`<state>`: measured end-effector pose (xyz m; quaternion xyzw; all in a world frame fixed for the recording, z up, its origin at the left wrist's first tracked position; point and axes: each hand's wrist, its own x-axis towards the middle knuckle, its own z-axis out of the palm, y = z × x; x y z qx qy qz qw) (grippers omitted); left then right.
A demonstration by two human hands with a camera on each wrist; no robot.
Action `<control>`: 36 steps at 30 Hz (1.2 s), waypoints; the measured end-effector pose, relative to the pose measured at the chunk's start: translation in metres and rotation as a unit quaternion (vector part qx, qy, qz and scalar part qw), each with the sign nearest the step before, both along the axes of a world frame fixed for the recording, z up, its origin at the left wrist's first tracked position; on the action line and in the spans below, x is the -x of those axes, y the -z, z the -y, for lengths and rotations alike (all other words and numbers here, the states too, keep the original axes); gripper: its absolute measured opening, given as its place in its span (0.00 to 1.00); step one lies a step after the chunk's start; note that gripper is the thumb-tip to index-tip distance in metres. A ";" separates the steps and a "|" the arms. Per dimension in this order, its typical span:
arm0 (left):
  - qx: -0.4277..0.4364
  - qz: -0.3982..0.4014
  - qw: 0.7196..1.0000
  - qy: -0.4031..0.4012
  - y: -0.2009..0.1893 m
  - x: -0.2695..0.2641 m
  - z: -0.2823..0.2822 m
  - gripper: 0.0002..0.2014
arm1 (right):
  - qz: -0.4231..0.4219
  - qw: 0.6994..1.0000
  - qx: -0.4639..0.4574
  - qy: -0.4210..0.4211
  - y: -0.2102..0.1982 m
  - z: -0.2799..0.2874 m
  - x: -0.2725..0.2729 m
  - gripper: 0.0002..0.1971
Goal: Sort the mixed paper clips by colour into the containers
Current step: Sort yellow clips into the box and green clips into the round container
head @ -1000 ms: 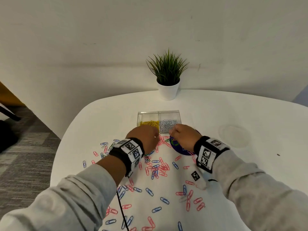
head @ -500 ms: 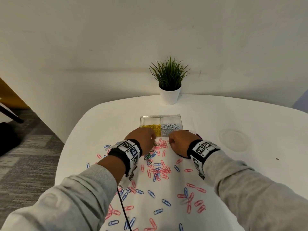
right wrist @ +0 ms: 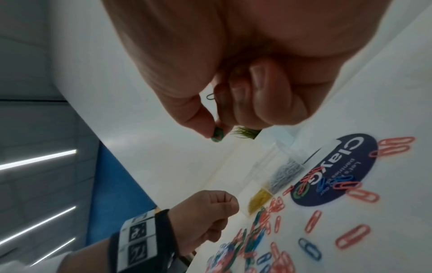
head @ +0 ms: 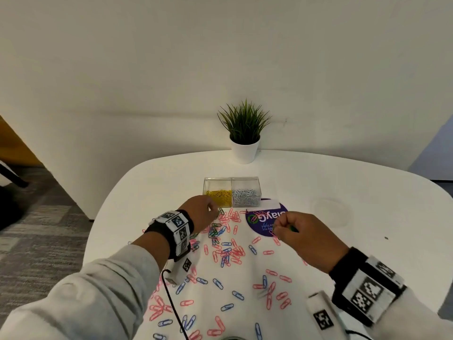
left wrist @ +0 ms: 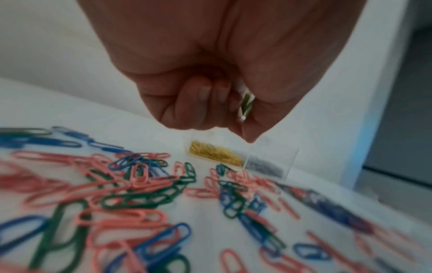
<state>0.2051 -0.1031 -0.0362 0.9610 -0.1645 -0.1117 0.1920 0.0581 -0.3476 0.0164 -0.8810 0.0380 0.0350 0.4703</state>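
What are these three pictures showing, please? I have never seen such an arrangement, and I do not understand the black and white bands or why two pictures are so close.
A person sorts paper clips; no machine is involved. The patterned bands sit on the wrists. The wide picture comes from a camera on the head; the two close ones come from cameras on each wrist, looking along the fingers.

On the white table lie many pink, blue and green clips. Behind them stands a clear box with yellow clips in its left half and silver ones in its right, then a potted plant. A dark round sticker lies near the box.

The left hand pinches a green clip. The right hand also pinches a green clip.
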 end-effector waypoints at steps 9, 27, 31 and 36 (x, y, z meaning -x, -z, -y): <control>0.023 -0.079 0.997 0.003 -0.039 0.082 -0.023 0.10 | -0.010 0.935 0.191 -0.298 -0.003 -0.071 0.080 0.04; 0.029 -0.056 0.980 0.190 -0.055 0.218 -0.030 0.06 | -0.011 0.940 0.178 -0.290 -0.011 -0.073 0.100 0.11; 0.020 -0.045 0.967 0.251 -0.043 0.228 -0.024 0.09 | -0.044 0.975 0.067 -0.208 -0.017 -0.057 0.088 0.12; -0.011 -0.031 0.956 0.292 -0.030 0.232 -0.021 0.11 | -0.029 0.974 0.126 -0.184 -0.008 -0.044 0.077 0.10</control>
